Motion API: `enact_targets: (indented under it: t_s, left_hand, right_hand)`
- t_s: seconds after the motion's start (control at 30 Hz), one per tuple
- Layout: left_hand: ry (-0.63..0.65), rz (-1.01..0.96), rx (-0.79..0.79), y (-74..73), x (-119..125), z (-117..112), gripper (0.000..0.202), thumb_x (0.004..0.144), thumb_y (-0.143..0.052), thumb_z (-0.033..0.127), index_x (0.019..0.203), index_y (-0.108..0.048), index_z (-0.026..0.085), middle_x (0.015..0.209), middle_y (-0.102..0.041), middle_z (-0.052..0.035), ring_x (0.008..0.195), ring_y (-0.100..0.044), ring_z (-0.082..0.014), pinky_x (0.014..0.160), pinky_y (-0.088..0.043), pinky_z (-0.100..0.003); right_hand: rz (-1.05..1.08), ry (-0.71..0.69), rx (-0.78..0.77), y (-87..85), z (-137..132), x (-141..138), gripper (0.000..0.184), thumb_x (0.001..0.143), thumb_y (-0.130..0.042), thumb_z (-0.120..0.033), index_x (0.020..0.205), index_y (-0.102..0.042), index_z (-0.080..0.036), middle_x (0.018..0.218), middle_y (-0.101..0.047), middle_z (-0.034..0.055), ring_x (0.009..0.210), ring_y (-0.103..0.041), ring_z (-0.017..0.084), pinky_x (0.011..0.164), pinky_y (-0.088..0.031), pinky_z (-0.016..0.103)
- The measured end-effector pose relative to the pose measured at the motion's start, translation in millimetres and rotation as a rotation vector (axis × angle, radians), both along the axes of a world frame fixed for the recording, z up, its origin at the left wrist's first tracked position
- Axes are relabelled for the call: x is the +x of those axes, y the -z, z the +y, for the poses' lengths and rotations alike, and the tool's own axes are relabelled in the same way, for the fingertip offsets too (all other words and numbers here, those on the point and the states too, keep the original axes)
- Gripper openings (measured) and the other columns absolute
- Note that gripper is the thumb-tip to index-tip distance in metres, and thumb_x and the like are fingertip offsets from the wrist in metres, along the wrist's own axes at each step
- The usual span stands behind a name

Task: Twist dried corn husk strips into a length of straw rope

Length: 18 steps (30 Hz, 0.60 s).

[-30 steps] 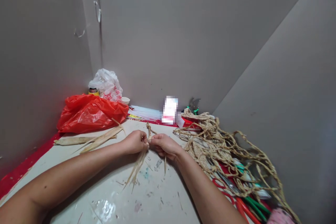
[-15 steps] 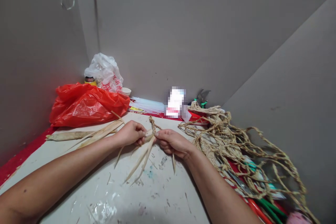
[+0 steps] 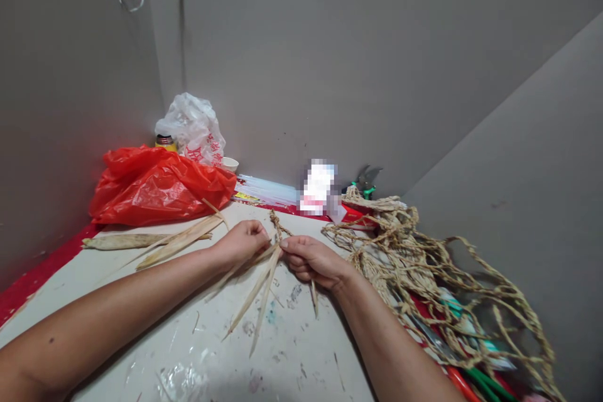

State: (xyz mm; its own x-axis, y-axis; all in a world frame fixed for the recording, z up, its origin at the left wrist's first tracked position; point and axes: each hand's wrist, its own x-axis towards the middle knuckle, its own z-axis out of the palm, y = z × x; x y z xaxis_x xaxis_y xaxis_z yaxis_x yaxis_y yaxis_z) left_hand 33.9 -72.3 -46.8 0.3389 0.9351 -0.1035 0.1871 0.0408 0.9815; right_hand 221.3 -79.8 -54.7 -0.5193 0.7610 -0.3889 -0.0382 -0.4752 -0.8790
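A short braid of dry husk strips [image 3: 275, 221] lies near the far middle of the white tabletop [image 3: 198, 326], its loose ends fanning toward me. My right hand [image 3: 313, 259] pinches the strips just below the braided part, thumb on top. One strip end pokes out beneath that hand. Just left of the braid, my left hand [image 3: 245, 242] has its fingers closed on a pale husk strip [image 3: 254, 259], partly hidden by the fingers. Loose dry husks [image 3: 181, 242] rest on the table beyond my left forearm.
A red plastic bag [image 3: 160, 188] and a white plastic bag [image 3: 191, 122] stand at the back left. Clear plastic sticks [image 3: 268, 190], a blurred bright screen [image 3: 318, 187] and pruning shears [image 3: 365, 181] line the wall. Tangled braided cord [image 3: 424, 264] covers tools on the right.
My left hand has moved slightly right and up, closer to the braid. The loose strip ends have shifted a little. My right hand keeps its pinch, and the view has tilted slightly.
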Motion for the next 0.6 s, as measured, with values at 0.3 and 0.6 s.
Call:
enact_targets:
  t_s: [0.3, 0.6]
  left_hand:
    - [0.161, -0.276, -0.309, -4.3, 6.1, -7.3, 0.022, 0.067, -0.062, 0.025, 0.075, -0.042, 0.018, 0.058, -0.059, 0.0007, 0.050, -0.055, -0.0116, 0.049, -0.039, -0.021]
    - [0.296, -0.135, -0.328, -8.0, -3.3, 5.8, 0.016, 0.069, -0.062, 0.026, 0.073, -0.063, 0.011, 0.047, -0.044, 0.0050, 0.038, -0.032, -0.0031, 0.037, -0.024, -0.016]
  right_hand:
    - [0.019, -0.004, 0.007, 2.3, 0.9, 1.7, 0.027, 0.075, -0.066, -0.039, 0.072, -0.054, -0.015, 0.042, -0.028, -0.0125, 0.036, -0.010, 0.001, 0.032, -0.009, 0.013]
    - [0.015, -0.052, 0.005, -0.7, 0.0, 4.3, 0.025, 0.079, -0.062, -0.037, 0.080, -0.060, -0.012, 0.044, -0.026, -0.0122, 0.037, -0.009, 0.002, 0.033, -0.009, 0.014]
